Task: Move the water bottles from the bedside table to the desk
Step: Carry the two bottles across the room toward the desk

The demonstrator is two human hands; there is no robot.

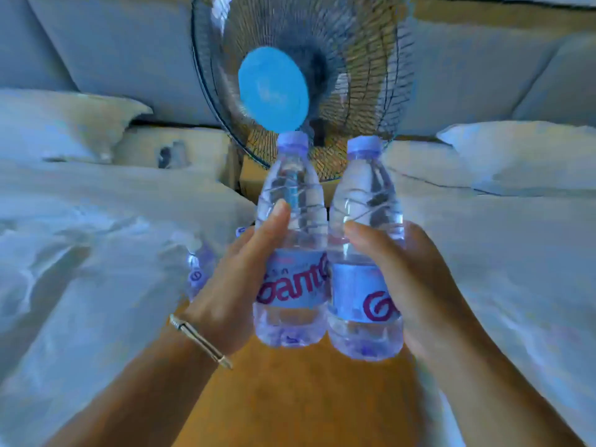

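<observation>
Head view looks down on both hands, each gripping one clear plastic water bottle with a pale blue label and cap: the left hand (240,285) wraps the left water bottle (292,240), the right hand (416,285) wraps the right water bottle (366,253). Both bottles are lifted, side by side and about touching, above the orange wooden bench (290,398) between two white-sheeted beds (80,253). They stand nearly upright, long axes vertical, caps pointing up toward the black-grilled standing fan (354,75). I judge the carry only begun; more clear bottles (198,269) wait low at left, and no desk is in sight.
</observation>
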